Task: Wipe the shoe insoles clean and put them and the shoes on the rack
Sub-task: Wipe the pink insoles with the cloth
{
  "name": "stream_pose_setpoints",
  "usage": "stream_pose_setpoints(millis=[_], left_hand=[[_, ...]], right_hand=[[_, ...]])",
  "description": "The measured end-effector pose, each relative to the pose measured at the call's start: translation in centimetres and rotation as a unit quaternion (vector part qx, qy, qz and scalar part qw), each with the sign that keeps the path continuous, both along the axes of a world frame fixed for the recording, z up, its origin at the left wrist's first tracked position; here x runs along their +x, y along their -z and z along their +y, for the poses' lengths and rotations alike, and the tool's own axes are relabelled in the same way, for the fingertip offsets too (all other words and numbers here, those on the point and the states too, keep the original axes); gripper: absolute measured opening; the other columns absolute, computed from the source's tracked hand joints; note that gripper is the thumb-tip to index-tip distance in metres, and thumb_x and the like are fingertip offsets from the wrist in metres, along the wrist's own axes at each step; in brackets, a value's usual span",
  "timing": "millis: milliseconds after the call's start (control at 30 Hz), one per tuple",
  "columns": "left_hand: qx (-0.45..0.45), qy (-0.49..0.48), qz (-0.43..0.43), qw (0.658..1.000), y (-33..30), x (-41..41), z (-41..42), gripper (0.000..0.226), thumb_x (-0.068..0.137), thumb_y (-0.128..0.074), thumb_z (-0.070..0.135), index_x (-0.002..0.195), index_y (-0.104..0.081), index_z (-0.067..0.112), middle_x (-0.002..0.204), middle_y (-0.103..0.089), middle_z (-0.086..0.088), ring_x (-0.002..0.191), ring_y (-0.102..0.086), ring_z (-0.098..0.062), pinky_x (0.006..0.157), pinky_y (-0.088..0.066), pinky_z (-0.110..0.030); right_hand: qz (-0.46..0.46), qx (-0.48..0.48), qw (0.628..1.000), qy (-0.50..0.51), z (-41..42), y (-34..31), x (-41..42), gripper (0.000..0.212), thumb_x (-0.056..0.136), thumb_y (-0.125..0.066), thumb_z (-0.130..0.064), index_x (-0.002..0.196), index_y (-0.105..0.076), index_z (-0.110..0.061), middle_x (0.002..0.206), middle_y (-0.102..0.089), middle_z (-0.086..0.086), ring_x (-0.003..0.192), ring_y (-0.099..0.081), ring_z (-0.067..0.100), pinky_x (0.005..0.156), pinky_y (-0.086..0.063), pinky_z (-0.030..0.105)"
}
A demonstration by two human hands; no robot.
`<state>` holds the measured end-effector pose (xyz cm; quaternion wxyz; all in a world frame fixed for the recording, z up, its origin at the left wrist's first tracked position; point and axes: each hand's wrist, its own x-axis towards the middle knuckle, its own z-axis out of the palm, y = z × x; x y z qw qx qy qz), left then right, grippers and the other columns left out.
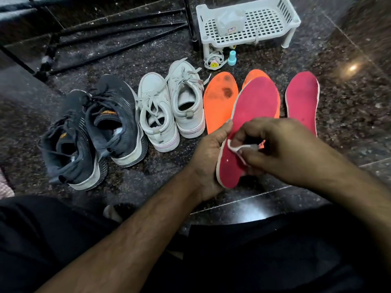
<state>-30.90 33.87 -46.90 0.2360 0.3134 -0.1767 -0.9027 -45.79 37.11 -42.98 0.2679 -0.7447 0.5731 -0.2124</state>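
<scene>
Between your hands: L hand (208,154) grips the pink insole (249,115), R hand (281,149) pinches the wipe (233,147). Rub heel-to-toe w/ firm, overlapping strokes.

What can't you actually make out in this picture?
- Second orange foam insole, head view: mostly hidden behind the pink foam insole the left hand holds.
- White wipe: largely covered by the right hand's fingers.
- Label on the clear packet in the white plastic rack: too small to read.
- Black metal frame: cut off by the top edge.
</scene>
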Motion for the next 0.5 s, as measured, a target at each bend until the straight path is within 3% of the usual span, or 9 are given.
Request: stream_pose_setpoints(millis=[67,200,300,400,500], left_hand=[[-0.008,0.017,0.008,1.000,0.0,0.1,-0.1,0.055,0.100,-0.035,0.051,0.101,-0.073,0.012,0.087,-0.070,-0.006,0.072,-0.068,-0.019,0.058,-0.061,-0.040],[-0.043,0.039,0.007,0.998,-0.5,0.0,0.3,0.056,0.104,-0.028,0.050,0.123,-0.061,0.009,0.109,-0.072,-0.009,0.097,-0.071,-0.031,0.062,-0.061,-0.044],[-0.034,0.036,0.010,0.999,-0.6,0.0,0.4,0.054,0.104,-0.029,0.050,0.118,-0.063,0.010,0.101,-0.073,-0.007,0.087,-0.072,-0.025,0.064,-0.061,-0.047],[-0.011,0.028,0.005,1.000,-0.1,0.2,0.2,0.056,0.104,-0.030,0.052,0.100,-0.069,0.012,0.084,-0.071,-0.005,0.072,-0.070,-0.022,0.061,-0.061,-0.047],[-0.017,0.033,0.013,0.999,-0.3,0.2,0.2,0.055,0.104,-0.029,0.052,0.107,-0.068,0.014,0.092,-0.071,-0.006,0.079,-0.071,-0.022,0.061,-0.061,-0.047]], right_hand=[[0.020,-0.013,1.000,-0.003,-0.1,0.1,-0.4,0.023,0.078,-0.070,-0.008,0.094,-0.071,-0.025,0.085,-0.066,-0.009,0.074,-0.061,0.005,0.071,-0.045,0.018],[0.078,-0.089,0.985,0.122,-1.4,0.2,-2.6,0.017,0.080,-0.070,-0.008,0.094,-0.072,-0.016,0.087,-0.066,0.003,0.080,-0.061,0.019,0.070,-0.033,0.019],[0.093,-0.086,0.984,0.124,-1.2,0.3,-2.0,0.016,0.080,-0.068,-0.009,0.094,-0.070,-0.017,0.089,-0.066,0.003,0.081,-0.062,0.022,0.073,-0.039,0.025],[0.048,-0.026,0.999,0.002,0.0,0.1,-0.2,0.014,0.081,-0.068,-0.014,0.093,-0.069,-0.022,0.084,-0.064,-0.005,0.073,-0.060,0.011,0.071,-0.045,0.024],[0.041,-0.022,0.999,0.008,-0.4,0.0,-1.0,0.016,0.080,-0.069,-0.013,0.092,-0.072,-0.023,0.082,-0.064,-0.005,0.071,-0.060,0.010,0.068,-0.041,0.020]])
